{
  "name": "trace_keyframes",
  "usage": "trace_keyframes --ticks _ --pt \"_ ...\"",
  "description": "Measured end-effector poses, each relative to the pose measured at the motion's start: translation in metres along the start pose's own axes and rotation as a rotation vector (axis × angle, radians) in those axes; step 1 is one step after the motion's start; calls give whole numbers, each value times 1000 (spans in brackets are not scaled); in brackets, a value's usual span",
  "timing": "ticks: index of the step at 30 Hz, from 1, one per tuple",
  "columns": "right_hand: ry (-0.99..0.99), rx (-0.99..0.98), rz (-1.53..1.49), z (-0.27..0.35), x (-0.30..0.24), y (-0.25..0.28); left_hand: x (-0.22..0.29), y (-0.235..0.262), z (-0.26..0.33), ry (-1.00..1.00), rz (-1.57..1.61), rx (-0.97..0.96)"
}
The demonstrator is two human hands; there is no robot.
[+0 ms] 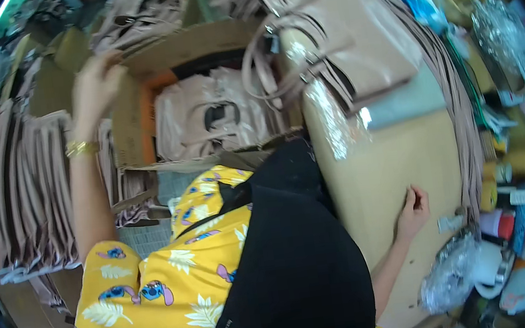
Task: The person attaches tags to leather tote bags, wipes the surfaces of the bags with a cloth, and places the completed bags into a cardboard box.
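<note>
My left hand [97, 86] is raised at the left side of an open cardboard box [131, 131], its fingers bent and smeared by motion. Whether it touches the box's edge or holds anything, I cannot tell. Inside the box lie pinkish-beige handbags [188, 117] in clear plastic. My right hand [413, 214] hovers over or rests on the tan tabletop [384, 168], its fingers curled in with nothing visible in them. Farther up the table, a pinkish-beige handbag [364, 33] lies on its side, its looped handle hanging toward the box. Clear plastic wrap [329, 116] lies beside it.
Folded beige bag pieces [26, 186] stand in a dense row at the left. Another carton with wrapped bags [139, 15] is behind the box. Long beige strips [459, 113] drape along the table's right edge. Crumpled clear plastic [450, 278] and assorted supplies crowd the right side.
</note>
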State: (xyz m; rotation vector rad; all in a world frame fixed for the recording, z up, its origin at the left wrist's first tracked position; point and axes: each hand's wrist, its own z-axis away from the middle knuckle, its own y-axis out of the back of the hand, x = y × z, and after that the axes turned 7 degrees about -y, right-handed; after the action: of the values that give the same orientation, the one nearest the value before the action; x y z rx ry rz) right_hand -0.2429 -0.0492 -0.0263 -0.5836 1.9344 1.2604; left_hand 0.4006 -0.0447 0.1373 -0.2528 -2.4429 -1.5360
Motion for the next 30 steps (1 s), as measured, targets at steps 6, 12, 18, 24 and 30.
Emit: trace_keyframes --ticks 6,12,18,24,30 --pt "1 294 412 -2 19 37 -129 -405 89 6 137 -1281" --pt "-109 224 881 10 37 57 -42 -525 134 152 -161 -1361" --pt "-122 212 859 3 44 54 -5 -584 150 874 -63 -780" --pt "-209 253 872 -5 39 48 -27 -541 109 674 -37 -905" --pt "-189 308 871 5 47 57 -81 -448 62 499 214 -910"
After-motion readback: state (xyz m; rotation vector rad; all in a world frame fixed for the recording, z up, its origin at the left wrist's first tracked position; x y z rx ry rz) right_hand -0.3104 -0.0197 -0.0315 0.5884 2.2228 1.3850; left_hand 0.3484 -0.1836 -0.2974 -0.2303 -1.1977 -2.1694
